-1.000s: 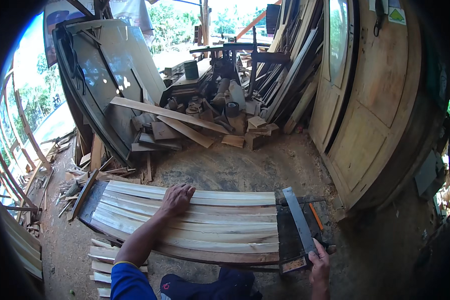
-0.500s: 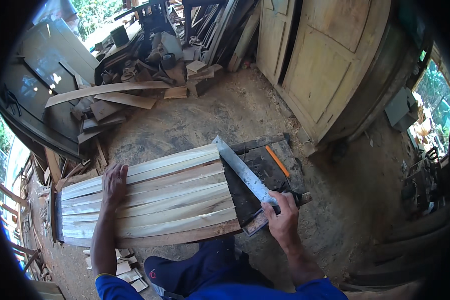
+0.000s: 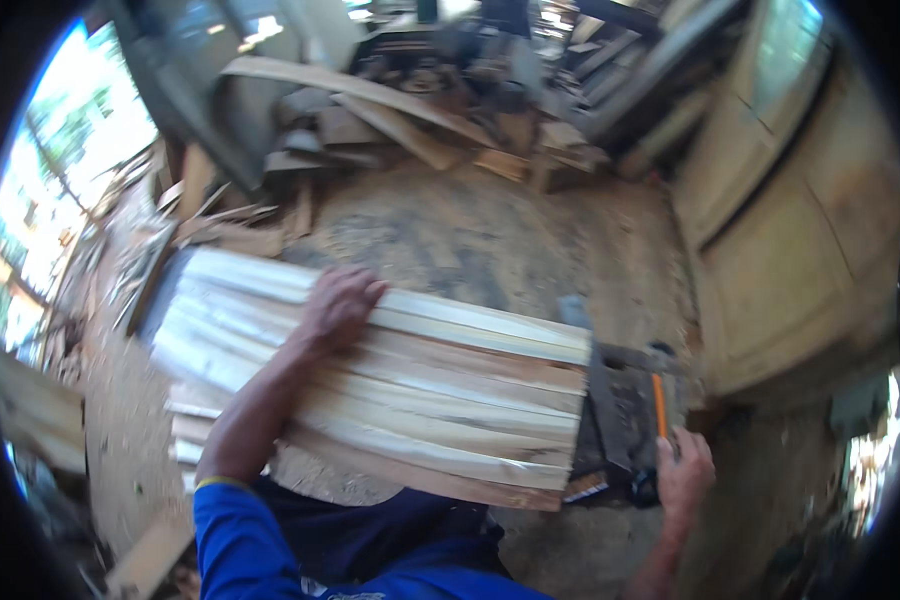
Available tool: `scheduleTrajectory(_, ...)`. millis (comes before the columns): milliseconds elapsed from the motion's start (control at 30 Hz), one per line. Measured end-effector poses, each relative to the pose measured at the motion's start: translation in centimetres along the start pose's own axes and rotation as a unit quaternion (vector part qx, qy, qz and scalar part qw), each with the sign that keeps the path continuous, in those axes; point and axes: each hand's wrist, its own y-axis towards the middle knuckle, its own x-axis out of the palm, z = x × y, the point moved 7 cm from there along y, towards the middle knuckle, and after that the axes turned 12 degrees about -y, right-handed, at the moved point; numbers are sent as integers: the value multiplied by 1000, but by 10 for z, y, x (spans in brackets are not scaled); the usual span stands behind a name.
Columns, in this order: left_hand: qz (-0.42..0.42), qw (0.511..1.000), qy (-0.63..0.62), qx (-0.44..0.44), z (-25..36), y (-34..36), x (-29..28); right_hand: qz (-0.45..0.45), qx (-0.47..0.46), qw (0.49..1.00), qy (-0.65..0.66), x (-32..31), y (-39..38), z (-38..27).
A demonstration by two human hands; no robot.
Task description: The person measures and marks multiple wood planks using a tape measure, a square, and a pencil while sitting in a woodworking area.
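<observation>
Pale wooden strips [image 3: 450, 400] lie side by side as a panel across a low bench. My left hand [image 3: 345, 300] is open, resting across the panel's far edge with its fingers over the wood. Beyond the right-hand ends of the strips, a metal straightedge [image 3: 602, 405] lies on the dark benchtop. An orange pencil [image 3: 659, 404] is to the right of it. At the pencil's near end is my right hand [image 3: 685, 468], its fingers slightly bent and apart; blur hides whether they touch the pencil.
Scrap boards [image 3: 400, 110] are heaped at the back. Wooden panelled doors [image 3: 790, 260] stand at the right. Short wood pieces [image 3: 192, 425] lie on the floor near my left elbow. A dark rounded object [image 3: 644, 487] sits by my right hand.
My right hand has let go of the metal straightedge and moved right to the pencil. My left hand has shifted rightward along the strips. The view has turned left.
</observation>
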Motion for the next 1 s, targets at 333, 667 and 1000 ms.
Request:
scheduleTrajectory(333, -13, 1000, -16, 19, 0, -3, -5, -73, -25, 995, -65, 57, 49, 16)
scheduleTrajectory(667, -9, 999, -26, 17, 1, -4, 1, -93, 28, 993, 70, -22, -66, -3)
scheduleTrajectory(1000, 1, 999, -54, -3, -41, -30, -83, 28, 14, 999, 39, 6, -84, -19)
